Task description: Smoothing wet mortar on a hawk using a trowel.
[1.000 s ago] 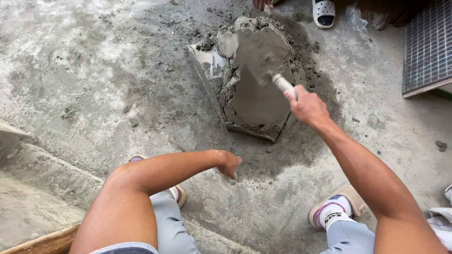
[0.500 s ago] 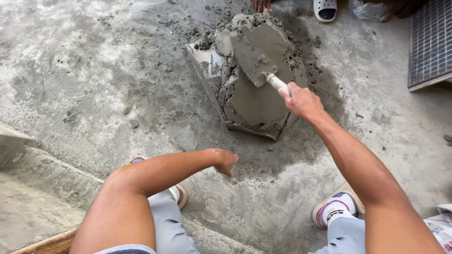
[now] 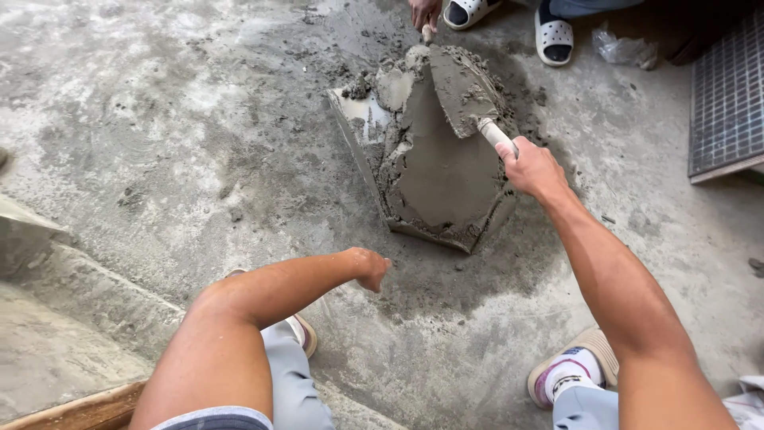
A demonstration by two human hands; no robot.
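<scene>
Since a moment ago, the right hand (image 3: 532,166) has slid the flat grey metal trowel (image 3: 454,89) a bit further up the wet grey cement heap (image 3: 434,171), and the view has tipped so two white sandals now show at the top. That hand is shut tight round the trowel's pale handle, so the blade can lie flat and press the mud smooth. The heap sits in the middle of the rough grey concrete floor (image 3: 159,119), piled on a tilted flat board (image 3: 354,131) that keeps it in one place. The left hand (image 3: 371,267) is curled loosely, holds nothing, and hangs just above the floor near the heap, with the arm resting over the knee for balance. Another person's hand (image 3: 424,12) pokes a tool into the far side of the heap. A dark mesh grate (image 3: 726,95) lies well apart at the right.
</scene>
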